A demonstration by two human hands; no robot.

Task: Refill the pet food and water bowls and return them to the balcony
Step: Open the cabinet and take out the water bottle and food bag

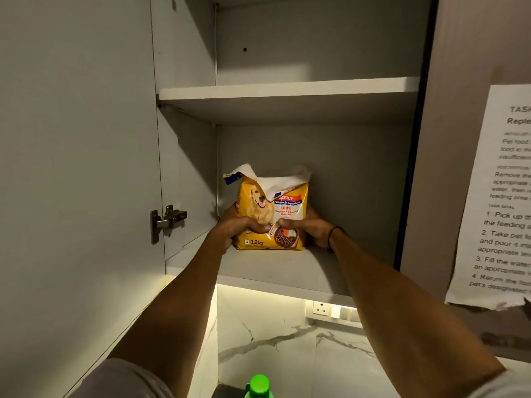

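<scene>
A yellow pet food bag (271, 208) with a dog picture and a torn-open white top stands on the lower shelf (275, 271) of an open wall cabinet. My left hand (238, 226) grips the bag's left side, thumb across the front. From the right, my right hand (309, 226) grips its other side, thumb also on the front; a dark band circles that wrist. Neither bowl is in view.
The cabinet door (74, 168) hangs open at the left, its hinge (166, 222) beside the shelf. The upper shelf (287, 89) holds nothing visible. A printed task sheet (502, 196) hangs at the right. Below are a marble backsplash, a wall socket (321, 308) and a green bottle cap (259, 386).
</scene>
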